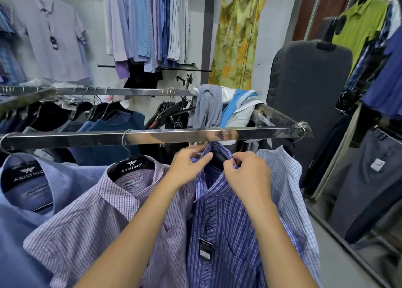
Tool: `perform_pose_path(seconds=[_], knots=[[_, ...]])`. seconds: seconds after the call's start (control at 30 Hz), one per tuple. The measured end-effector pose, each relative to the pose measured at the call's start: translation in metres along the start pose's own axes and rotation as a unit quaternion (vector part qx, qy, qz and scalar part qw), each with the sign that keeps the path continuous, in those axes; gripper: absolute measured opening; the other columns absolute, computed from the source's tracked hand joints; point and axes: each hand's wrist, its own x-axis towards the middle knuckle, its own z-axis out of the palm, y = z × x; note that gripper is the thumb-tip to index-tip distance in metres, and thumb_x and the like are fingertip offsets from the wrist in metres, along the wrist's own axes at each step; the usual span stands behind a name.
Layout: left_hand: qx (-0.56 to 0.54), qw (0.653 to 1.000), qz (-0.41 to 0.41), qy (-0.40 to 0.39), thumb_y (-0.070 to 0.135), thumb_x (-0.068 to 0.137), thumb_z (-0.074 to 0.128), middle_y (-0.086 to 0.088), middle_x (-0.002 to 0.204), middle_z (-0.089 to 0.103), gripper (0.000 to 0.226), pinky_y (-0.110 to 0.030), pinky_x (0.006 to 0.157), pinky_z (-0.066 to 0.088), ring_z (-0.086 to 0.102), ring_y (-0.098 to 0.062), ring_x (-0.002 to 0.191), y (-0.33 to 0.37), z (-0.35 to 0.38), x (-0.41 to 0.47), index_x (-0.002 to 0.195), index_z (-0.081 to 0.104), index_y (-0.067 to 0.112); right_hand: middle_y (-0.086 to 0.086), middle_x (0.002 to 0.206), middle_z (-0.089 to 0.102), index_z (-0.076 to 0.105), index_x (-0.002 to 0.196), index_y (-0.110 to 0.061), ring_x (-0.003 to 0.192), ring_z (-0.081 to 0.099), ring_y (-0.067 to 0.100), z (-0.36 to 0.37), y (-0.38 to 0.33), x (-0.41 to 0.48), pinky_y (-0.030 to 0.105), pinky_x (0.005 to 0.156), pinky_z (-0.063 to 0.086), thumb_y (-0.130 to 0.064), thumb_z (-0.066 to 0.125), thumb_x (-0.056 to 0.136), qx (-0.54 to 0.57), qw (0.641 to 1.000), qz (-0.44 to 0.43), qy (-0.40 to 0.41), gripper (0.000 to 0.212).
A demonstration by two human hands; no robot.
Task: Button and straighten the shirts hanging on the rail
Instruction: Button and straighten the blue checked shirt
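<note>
Here the left hand (pixel 188 165) and right hand (pixel 245 174) both pinch the collar of the dark blue striped shirt (pixel 226 233) (price tag dangling) — it hangs from the chrome rail (pixel 152 135), between a pink checked shirt (pixel 113 218) and a pale checked shirt (pixel 287 192).

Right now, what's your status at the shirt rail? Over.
Left hand and right hand both pinching the collar of the dark blue striped shirt. Collar open, placket below buttoned. Shirt on the rail. Nothing in the way.
</note>
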Motion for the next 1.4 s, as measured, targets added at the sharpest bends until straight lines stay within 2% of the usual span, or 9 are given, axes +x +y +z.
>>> perform_pose_path(seconds=[0.17,0.3,0.43,0.73,0.83,0.93,1.07,1.23,1.4], knots=[[-0.059,0.998,-0.025,0.029,0.042,0.087,0.06,0.003,0.088,0.077,0.028,-0.035,0.084,0.053,0.07,-0.022,0.087,-0.002,0.01,0.004,0.093,0.079,0.023,0.0,0.094,0.069,0.064,0.116,-0.021,0.089,0.063,0.027,0.006,-0.004,-0.007,0.035,0.072,0.039,-0.023,0.056,0.089,0.031,0.999,-0.009,0.033,0.028],[-0.087,0.996,-0.001,0.024,0.034,0.09,0.064,-0.01,0.084,0.076,0.014,-0.04,0.079,0.053,0.063,-0.014,0.075,-0.006,0.007,0.006,0.085,0.076,0.028,-0.005,0.115,0.059,0.055,0.125,-0.024,0.098,0.058,0.019,0.018,-0.008,-0.021,0.036,0.078,0.041,-0.037,0.065,0.086,0.044,0.998,0.021,0.05,0.042],[-0.094,0.995,0.009,0.013,0.034,0.091,0.064,-0.02,0.09,0.073,0.012,-0.045,0.081,0.053,0.06,-0.016,0.078,-0.009,0.005,0.01,0.086,0.074,0.038,-0.007,0.109,0.053,0.053,0.114,-0.02,0.083,0.047,0.014,0.019,-0.004,-0.015,0.031,0.074,0.033,-0.024,0.063,0.083,0.056,0.996,0.046,0.058,0.032],[-0.02,0.996,-0.016,-0.083,0.03,0.104,0.046,-0.013,0.11,0.07,0.034,-0.035,0.101,0.046,0.062,-0.025,0.107,0.0,0.0,0.027,0.107,0.069,0.006,-0.011,0.08,0.059,0.073,0.086,-0.024,0.068,0.052,0.0,0.027,0.01,0.0,0.009,0.06,0.031,-0.033,0.059,0.098,0.116,0.986,0.058,0.105,0.021],[0.023,0.991,-0.048,-0.122,0.033,0.106,0.038,-0.008,0.134,0.06,0.04,-0.024,0.102,0.034,0.051,-0.024,0.127,0.004,-0.002,0.037,0.131,0.06,0.012,-0.01,0.056,0.051,0.062,0.065,-0.019,0.055,0.045,0.007,0.022,0.01,0.007,0.029,0.059,0.035,-0.035,0.059,0.097,0.159,0.98,0.115,0.042,0.036],[0.006,0.986,-0.07,-0.153,0.041,0.105,0.037,0.003,0.147,0.05,0.044,-0.024,0.113,0.025,0.041,-0.016,0.138,0.0,-0.004,0.047,0.142,0.053,0.022,-0.006,0.06,0.048,0.061,0.074,-0.001,0.061,0.043,0.009,0.021,0.012,0.016,0.032,0.065,0.038,-0.039,0.063,0.091,0.287,0.94,0.18,-0.023,0.042],[-0.132,0.973,-0.142,-0.127,0.037,0.097,0.053,0.007,0.123,0.068,0.031,-0.036,0.109,0.044,0.061,-0.013,0.117,-0.006,-0.001,0.051,0.119,0.069,0.024,0.008,0.078,0.067,0.069,0.083,0.002,0.076,0.06,0.02,0.015,0.012,0.022,0.04,0.082,0.053,-0.035,0.066,0.09,0.407,0.876,0.247,-0.075,0.038],[-0.251,0.926,-0.261,-0.104,0.021,0.092,0.067,-0.005,0.106,0.074,0.02,-0.031,0.074,0.055,0.068,-0.016,0.081,-0.006,0.002,0.056,0.11,0.072,0.013,0.01,0.083,0.073,0.075,0.093,-0.002,0.075,0.066,0.019,0.006,0.014,0.021,0.029,0.071,0.057,-0.025,0.06,0.1,0.431,0.859,0.259,-0.095,0.028],[-0.228,0.93,-0.248,-0.147,0.041,0.082,0.078,-0.002,0.1,0.077,0.033,-0.031,0.085,0.058,0.07,-0.015,0.091,-0.02,-0.012,0.042,0.098,0.072,0.013,0.008,0.081,0.077,0.076,0.086,-0.008,0.069,0.071,0.013,0.01,0.019,0.015,0.026,0.063,0.059,-0.017,0.067,0.096,0.437,0.864,0.239,-0.07,0.016]])
